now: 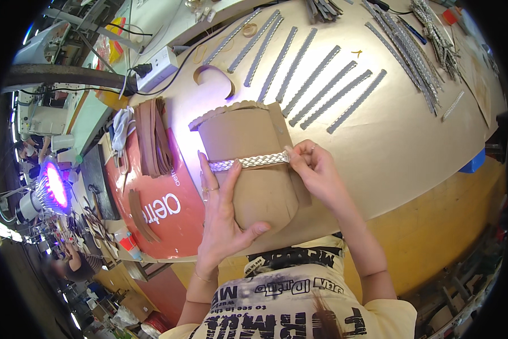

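Observation:
A white braided strap [254, 162] lies across a brown cardboard form [242, 133] with a curved, scalloped top edge. My left hand [224, 212] rests on the form with its fingers stretched apart, two fingertips touching the strap near its left end. At the strap's right end, the thumb and fingers of my right hand [316, 172] are pinched together on it. The strap's very tip is hidden by those fingers.
Several grey braided strips [313, 79] lie spread beyond the form, with bundled strips [406, 53] farther right. On the left are a stack of brown straps [154, 138], a red sheet [177, 226], a lit lamp [53, 189] and a white power strip [156, 69].

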A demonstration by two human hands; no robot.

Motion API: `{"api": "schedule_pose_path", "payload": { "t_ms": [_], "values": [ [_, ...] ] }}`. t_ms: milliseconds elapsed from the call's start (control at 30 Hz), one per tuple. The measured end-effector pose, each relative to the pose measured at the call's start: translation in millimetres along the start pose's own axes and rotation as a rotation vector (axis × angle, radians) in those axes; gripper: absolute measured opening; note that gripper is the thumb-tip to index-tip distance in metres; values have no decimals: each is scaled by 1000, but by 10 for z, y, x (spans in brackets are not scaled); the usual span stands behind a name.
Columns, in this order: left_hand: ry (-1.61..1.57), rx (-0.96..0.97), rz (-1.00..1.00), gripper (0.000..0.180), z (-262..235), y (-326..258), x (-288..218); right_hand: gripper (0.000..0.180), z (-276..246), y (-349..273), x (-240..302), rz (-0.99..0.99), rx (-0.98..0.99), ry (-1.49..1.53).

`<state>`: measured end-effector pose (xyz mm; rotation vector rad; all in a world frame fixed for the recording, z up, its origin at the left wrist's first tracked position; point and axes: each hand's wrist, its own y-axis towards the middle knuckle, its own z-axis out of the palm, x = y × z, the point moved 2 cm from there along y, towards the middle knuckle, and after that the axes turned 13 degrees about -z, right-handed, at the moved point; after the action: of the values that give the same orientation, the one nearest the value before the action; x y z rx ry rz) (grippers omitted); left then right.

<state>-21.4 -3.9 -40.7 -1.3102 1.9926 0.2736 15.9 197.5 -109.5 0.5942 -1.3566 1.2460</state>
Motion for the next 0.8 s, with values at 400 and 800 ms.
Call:
{"api": "schedule_pose_path", "payload": {
  "t_ms": [400, 800],
  "values": [
    [19, 16, 0, 107, -17, -4, -11, 43, 279, -458, 242, -950, 84, -877],
    [-41, 8, 25, 100, -32, 1, 26, 32, 155, -256, 40, -651, 153, -216]
  ]
}}
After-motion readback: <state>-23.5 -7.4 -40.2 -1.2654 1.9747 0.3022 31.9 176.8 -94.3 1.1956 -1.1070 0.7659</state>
